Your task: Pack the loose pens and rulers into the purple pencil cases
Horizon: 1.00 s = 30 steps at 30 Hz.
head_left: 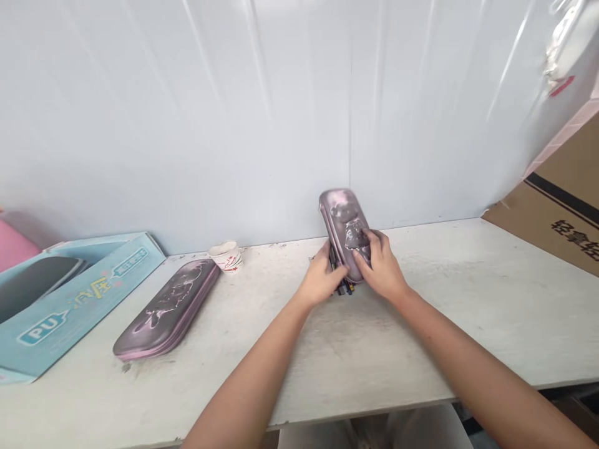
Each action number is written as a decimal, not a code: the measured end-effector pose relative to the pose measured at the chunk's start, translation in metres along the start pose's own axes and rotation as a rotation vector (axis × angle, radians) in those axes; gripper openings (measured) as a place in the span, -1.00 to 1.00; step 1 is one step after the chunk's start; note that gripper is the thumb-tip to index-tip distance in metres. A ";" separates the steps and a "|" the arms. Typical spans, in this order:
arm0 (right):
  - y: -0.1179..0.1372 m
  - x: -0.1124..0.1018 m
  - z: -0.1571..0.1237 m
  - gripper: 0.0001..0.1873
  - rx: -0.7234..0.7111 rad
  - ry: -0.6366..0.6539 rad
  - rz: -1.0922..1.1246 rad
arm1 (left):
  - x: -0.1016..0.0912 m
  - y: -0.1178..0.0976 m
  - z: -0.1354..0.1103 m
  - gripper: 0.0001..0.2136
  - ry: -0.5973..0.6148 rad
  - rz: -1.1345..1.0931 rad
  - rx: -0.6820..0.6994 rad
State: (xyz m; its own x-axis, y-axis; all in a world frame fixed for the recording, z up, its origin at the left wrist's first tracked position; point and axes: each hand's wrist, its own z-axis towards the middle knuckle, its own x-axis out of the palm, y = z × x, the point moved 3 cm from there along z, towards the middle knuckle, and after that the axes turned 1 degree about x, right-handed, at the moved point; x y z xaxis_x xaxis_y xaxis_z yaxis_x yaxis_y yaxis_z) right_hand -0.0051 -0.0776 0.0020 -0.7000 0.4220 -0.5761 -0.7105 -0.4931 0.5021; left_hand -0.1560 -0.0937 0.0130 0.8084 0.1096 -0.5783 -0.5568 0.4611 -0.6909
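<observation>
Forearms [262, 368], hands [321, 277] around purple case [341, 209], cup [229, 259] beside second case [168, 305], blue box [105, 293]

The held case [340, 224] and the left hand [321, 277] partly conceal slender dark items [345, 288]; their number is indeterminate. The right hand [384, 267] covers part of the case's printed figure [352, 233]. The left edge truncates the blue box [84, 315]; the right edge truncates the cardboard box [528, 212].

Bright, diffuse light leaves pale glare streaks along the wall [299, 125].
</observation>
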 end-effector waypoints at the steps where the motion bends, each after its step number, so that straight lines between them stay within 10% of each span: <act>1: 0.005 0.001 -0.001 -0.38 -0.067 -0.038 0.049 | -0.004 -0.002 0.001 -0.46 -0.096 -0.127 -0.016; 4: 0.019 0.005 -0.008 -0.38 -0.244 0.002 0.116 | -0.018 -0.002 0.000 -0.57 -0.427 -0.224 -0.060; 8: 0.017 0.002 -0.014 -0.53 -0.258 0.022 0.101 | -0.040 0.001 -0.005 -0.61 -0.673 0.186 0.048; 16: 0.002 -0.020 -0.011 -0.66 -0.193 -0.253 -0.005 | -0.039 0.004 -0.008 -0.59 -0.503 0.884 0.405; 30: 0.010 -0.024 -0.015 -0.82 -0.171 -0.277 -0.301 | -0.026 -0.002 -0.011 -0.64 -0.299 0.853 0.458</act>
State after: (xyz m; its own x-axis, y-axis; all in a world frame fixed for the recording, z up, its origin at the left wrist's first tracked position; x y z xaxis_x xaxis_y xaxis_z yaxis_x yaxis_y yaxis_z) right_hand 0.0057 -0.1043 0.0106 -0.4732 0.7424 -0.4743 -0.8798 -0.4258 0.2113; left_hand -0.1777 -0.1072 0.0250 0.2243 0.7475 -0.6253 -0.8948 0.4121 0.1716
